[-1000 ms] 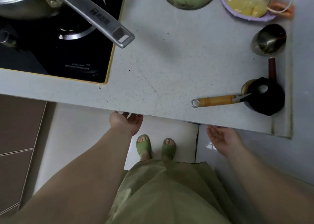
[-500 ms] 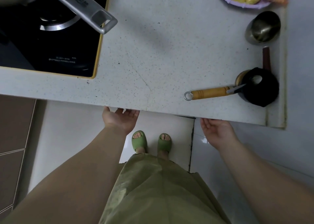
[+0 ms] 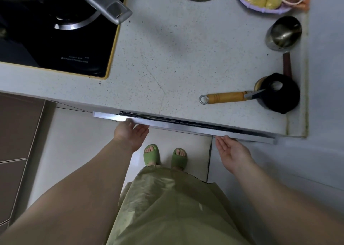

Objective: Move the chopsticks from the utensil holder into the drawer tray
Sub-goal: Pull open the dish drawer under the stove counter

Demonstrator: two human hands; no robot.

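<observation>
While the drawer (image 3: 184,126) shows only a thin slot under the countertop (image 3: 167,58), both hands sit at its metal front strip: the left hand (image 3: 131,133) palm up with fingers hooked under the edge, the right hand (image 3: 232,151) open and spread, fingertips just touching the strip, gripping nothing. In this one head view neither chopsticks nor utensil holder can be made out, and the tray inside the slot is too dark to tell. The risk, as I judge it: an uneven pull, left doing more than right, could skew the drawer on its runners, or fingers could slip off that thin lip. Room looks fair, with clear floor ahead of the green slippers (image 3: 164,156), though the body stands square in the drawer's path and may need to step back.
</observation>
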